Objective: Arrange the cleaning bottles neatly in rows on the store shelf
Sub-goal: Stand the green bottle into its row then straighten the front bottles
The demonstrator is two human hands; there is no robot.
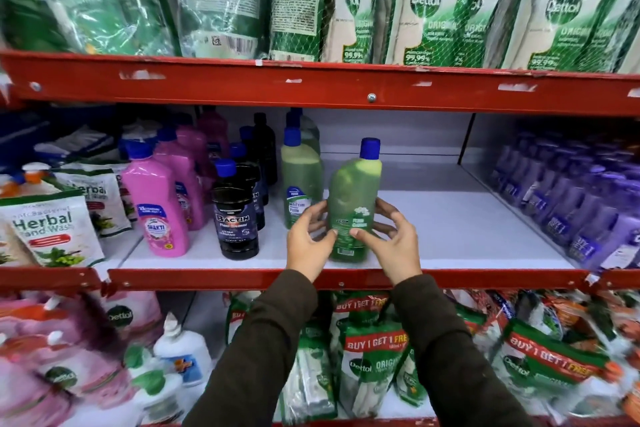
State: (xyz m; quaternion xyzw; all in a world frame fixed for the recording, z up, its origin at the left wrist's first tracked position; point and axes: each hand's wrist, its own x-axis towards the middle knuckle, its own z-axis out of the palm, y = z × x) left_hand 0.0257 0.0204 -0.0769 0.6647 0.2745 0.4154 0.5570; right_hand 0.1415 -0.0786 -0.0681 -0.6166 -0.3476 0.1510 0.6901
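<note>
A green floor-cleaner bottle [353, 198] with a blue cap stands upright near the front edge of the white middle shelf [450, 229]. My left hand [310, 243] grips its lower left side and my right hand [394, 243] its lower right side. Just behind and to the left stands a row of green bottles [299, 180]. Further left run a row of black Bactin bottles [237, 211] and a row of pink bottles [157, 204], each going back into the shelf.
Purple bottles [571, 204] fill the shelf's right end. Herbal hand-wash pouches [48, 229] lie at the left. Red shelf rails [311, 87] run above and below. Dettol refill packs [429, 3] hang above, and more pouches [374, 350] sit below.
</note>
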